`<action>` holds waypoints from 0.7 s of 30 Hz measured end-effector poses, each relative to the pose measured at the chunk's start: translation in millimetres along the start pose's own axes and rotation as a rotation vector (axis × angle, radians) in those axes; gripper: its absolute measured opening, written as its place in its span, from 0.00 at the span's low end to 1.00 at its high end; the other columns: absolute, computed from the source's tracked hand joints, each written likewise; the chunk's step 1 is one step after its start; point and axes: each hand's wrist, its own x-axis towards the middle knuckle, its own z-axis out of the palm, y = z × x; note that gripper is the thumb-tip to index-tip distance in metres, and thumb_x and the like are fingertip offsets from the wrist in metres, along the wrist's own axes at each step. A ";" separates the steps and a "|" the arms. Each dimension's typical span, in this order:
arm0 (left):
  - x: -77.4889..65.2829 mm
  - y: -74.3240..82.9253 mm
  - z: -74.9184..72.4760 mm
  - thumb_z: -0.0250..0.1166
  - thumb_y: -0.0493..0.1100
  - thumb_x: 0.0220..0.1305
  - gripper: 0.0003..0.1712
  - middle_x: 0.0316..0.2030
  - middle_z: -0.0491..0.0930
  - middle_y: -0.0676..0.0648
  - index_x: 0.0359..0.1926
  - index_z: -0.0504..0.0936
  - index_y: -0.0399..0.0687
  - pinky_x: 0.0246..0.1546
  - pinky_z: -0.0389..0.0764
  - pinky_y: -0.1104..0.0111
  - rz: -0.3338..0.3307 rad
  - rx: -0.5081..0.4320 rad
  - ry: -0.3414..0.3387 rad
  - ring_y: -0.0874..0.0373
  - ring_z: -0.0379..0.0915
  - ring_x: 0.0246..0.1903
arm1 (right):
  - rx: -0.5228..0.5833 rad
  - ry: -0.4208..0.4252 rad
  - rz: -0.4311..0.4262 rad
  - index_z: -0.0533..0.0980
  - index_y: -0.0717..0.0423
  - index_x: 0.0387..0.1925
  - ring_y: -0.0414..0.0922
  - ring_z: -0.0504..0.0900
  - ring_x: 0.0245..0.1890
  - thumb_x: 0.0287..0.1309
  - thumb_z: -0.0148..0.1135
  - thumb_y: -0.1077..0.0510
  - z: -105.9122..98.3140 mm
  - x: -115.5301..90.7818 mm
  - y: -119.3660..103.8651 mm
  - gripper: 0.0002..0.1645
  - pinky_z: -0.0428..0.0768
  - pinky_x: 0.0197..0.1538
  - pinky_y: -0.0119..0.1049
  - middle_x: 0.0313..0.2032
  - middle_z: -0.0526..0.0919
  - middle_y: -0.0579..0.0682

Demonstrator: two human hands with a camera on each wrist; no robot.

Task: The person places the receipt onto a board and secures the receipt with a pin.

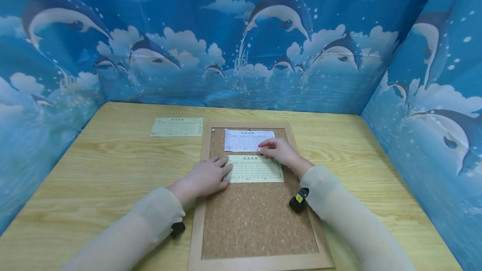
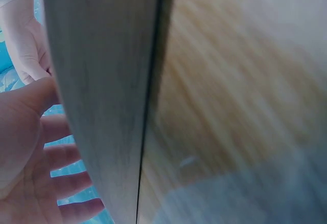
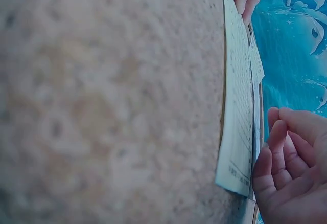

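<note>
Left hand (image 1: 208,175) has its fingers spread over the left edge of the pale green slip (image 1: 256,170), while the right hand (image 1: 280,152) looks to be pinching a tiny shiny pin (image 1: 259,149) just above it. Slip's flat on the corkboard (image 1: 260,221), toward the table's (image 1: 113,170) far edge. I'd guess it's thin, featherlight paper that creases or tears easily, so hold it by its edges, pin by the head.

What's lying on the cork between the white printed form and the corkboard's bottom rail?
In the head view, a pale green printed form, then a wide stretch of bare cork.
</note>
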 end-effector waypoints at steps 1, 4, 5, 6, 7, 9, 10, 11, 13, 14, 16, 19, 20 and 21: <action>-0.1 0.1 -0.1 0.53 0.57 0.66 0.30 0.67 0.59 0.43 0.65 0.67 0.49 0.58 0.66 0.52 -0.001 0.000 -0.001 0.46 0.56 0.65 | -0.007 0.007 0.000 0.79 0.56 0.45 0.42 0.78 0.35 0.61 0.60 0.57 0.2 0.2 0.0 0.13 0.77 0.37 0.34 0.37 0.83 0.49; -0.1 0.3 -0.3 0.53 0.57 0.67 0.31 0.67 0.59 0.44 0.66 0.67 0.50 0.58 0.66 0.52 -0.004 0.002 -0.003 0.46 0.55 0.65 | -0.036 0.021 -0.021 0.81 0.56 0.41 0.43 0.78 0.35 0.60 0.61 0.57 0.2 -0.6 0.3 0.10 0.77 0.37 0.35 0.37 0.82 0.49; -0.2 0.4 -0.3 0.53 0.57 0.67 0.31 0.67 0.59 0.44 0.66 0.67 0.50 0.58 0.66 0.52 -0.005 0.001 -0.004 0.46 0.55 0.65 | -0.049 0.027 -0.032 0.81 0.55 0.41 0.43 0.77 0.36 0.60 0.61 0.58 0.2 -0.8 0.4 0.09 0.77 0.38 0.35 0.38 0.82 0.49; -0.2 0.4 -0.3 0.53 0.57 0.67 0.31 0.67 0.59 0.44 0.66 0.66 0.50 0.58 0.66 0.52 -0.005 0.000 -0.005 0.46 0.55 0.65 | -0.064 0.034 -0.045 0.81 0.55 0.41 0.43 0.77 0.37 0.60 0.61 0.58 0.2 -1.2 0.5 0.09 0.77 0.39 0.36 0.38 0.82 0.49; -0.1 0.4 -0.2 0.53 0.57 0.67 0.31 0.67 0.59 0.44 0.66 0.66 0.50 0.58 0.66 0.51 -0.005 0.001 -0.005 0.46 0.55 0.65 | -0.081 0.040 -0.056 0.82 0.54 0.41 0.43 0.77 0.39 0.60 0.60 0.58 0.1 -1.9 0.4 0.09 0.77 0.41 0.36 0.39 0.82 0.48; -0.1 0.4 0.0 0.53 0.57 0.66 0.31 0.67 0.59 0.44 0.66 0.67 0.50 0.57 0.66 0.51 -0.005 0.004 -0.003 0.46 0.55 0.65 | -0.114 0.052 -0.084 0.82 0.55 0.42 0.44 0.78 0.42 0.61 0.60 0.59 0.2 -3.1 0.1 0.10 0.77 0.43 0.38 0.41 0.82 0.49; 0.1 0.4 0.3 0.53 0.57 0.66 0.30 0.67 0.59 0.44 0.66 0.67 0.50 0.57 0.67 0.51 -0.004 0.005 -0.003 0.46 0.55 0.65 | -0.131 0.059 -0.094 0.82 0.54 0.42 0.44 0.78 0.43 0.60 0.60 0.58 0.4 -3.8 -0.3 0.10 0.77 0.45 0.39 0.41 0.82 0.49; 0.1 0.4 0.5 0.53 0.57 0.66 0.30 0.67 0.59 0.44 0.66 0.67 0.50 0.57 0.67 0.51 -0.004 0.008 -0.003 0.46 0.56 0.65 | -0.138 0.066 -0.101 0.82 0.55 0.42 0.44 0.78 0.43 0.60 0.60 0.58 0.8 -4.5 -0.9 0.10 0.77 0.45 0.39 0.41 0.82 0.49; 0.5 0.3 0.9 0.53 0.57 0.67 0.30 0.67 0.59 0.44 0.65 0.67 0.50 0.57 0.67 0.52 -0.005 0.012 -0.001 0.46 0.56 0.65 | -0.156 0.072 -0.117 0.82 0.55 0.41 0.45 0.78 0.44 0.59 0.61 0.58 1.8 -6.0 -2.7 0.10 0.77 0.46 0.40 0.41 0.83 0.49; 0.4 0.4 0.9 0.53 0.57 0.67 0.30 0.67 0.59 0.44 0.65 0.67 0.50 0.57 0.67 0.52 -0.005 0.013 -0.001 0.46 0.56 0.65 | -0.164 0.076 -0.123 0.82 0.55 0.41 0.44 0.79 0.43 0.59 0.62 0.58 2.5 -6.5 -3.7 0.09 0.77 0.46 0.40 0.40 0.83 0.49; 0.4 0.6 0.7 0.53 0.57 0.67 0.30 0.67 0.59 0.44 0.66 0.67 0.50 0.57 0.67 0.52 -0.006 0.014 -0.003 0.46 0.56 0.65 | -0.181 0.083 -0.136 0.83 0.55 0.39 0.44 0.79 0.40 0.59 0.62 0.58 4.5 -7.6 -5.9 0.08 0.77 0.43 0.40 0.38 0.83 0.48; 0.0 1.3 -0.3 0.53 0.57 0.67 0.30 0.67 0.59 0.44 0.65 0.67 0.50 0.57 0.67 0.52 -0.007 0.013 -0.006 0.46 0.56 0.65 | -0.230 0.102 -0.162 0.82 0.54 0.35 0.43 0.77 0.36 0.59 0.61 0.58 7.4 -7.8 -7.8 0.06 0.76 0.39 0.37 0.36 0.81 0.48; -0.2 1.5 -0.7 0.53 0.57 0.66 0.30 0.67 0.59 0.44 0.65 0.67 0.50 0.57 0.67 0.52 -0.006 0.014 -0.007 0.46 0.56 0.65 | -0.248 0.110 -0.167 0.82 0.54 0.34 0.43 0.76 0.34 0.59 0.61 0.59 8.4 -7.9 -8.6 0.05 0.75 0.37 0.37 0.36 0.80 0.48; -0.2 1.7 -1.1 0.53 0.57 0.66 0.30 0.67 0.59 0.44 0.65 0.67 0.50 0.57 0.67 0.52 -0.006 0.014 -0.008 0.46 0.56 0.65 | -0.267 0.117 -0.171 0.82 0.54 0.33 0.43 0.75 0.33 0.59 0.61 0.58 9.4 -7.8 -9.4 0.05 0.74 0.36 0.36 0.35 0.80 0.48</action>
